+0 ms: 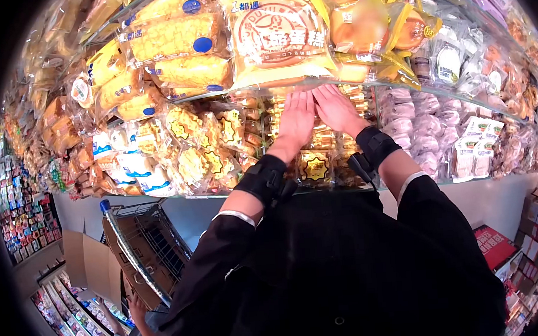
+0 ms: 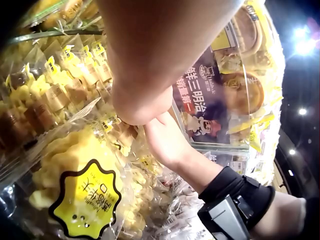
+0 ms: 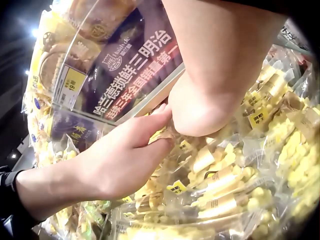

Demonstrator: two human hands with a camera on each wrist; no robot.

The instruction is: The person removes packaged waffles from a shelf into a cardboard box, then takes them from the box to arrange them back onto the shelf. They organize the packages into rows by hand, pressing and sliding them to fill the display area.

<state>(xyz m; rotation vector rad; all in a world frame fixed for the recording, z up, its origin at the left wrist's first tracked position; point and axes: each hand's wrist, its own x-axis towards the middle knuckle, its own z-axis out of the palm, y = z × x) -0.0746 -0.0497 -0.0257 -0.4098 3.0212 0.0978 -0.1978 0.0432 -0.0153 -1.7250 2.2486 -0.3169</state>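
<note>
Both hands reach side by side over a lower shelf of bagged yellow pastries (image 1: pixel 314 167). The left hand (image 1: pixel 296 117) lies palm down, its fingers straight and pointing to the back of the shelf. Beside it the right hand (image 1: pixel 338 108) is laid out the same way, the fingertips of the two close together. In the left wrist view a bagged pastry (image 2: pixel 82 200) with a yellow star-shaped label is near the hands. Rows of pastry packets (image 3: pixel 220 185) sit below them in the right wrist view. The undersides of the fingers are largely hidden.
Above the hands runs a glass upper shelf stacked with large wrapped cakes (image 1: pixel 278 36). A dark sign (image 3: pixel 135 55) hangs at its front. Purple-wrapped packets (image 1: pixel 425 119) fill the right side. Behind at left stand a shopping cart (image 1: pixel 143 245) and another person's arm (image 1: pixel 141 323).
</note>
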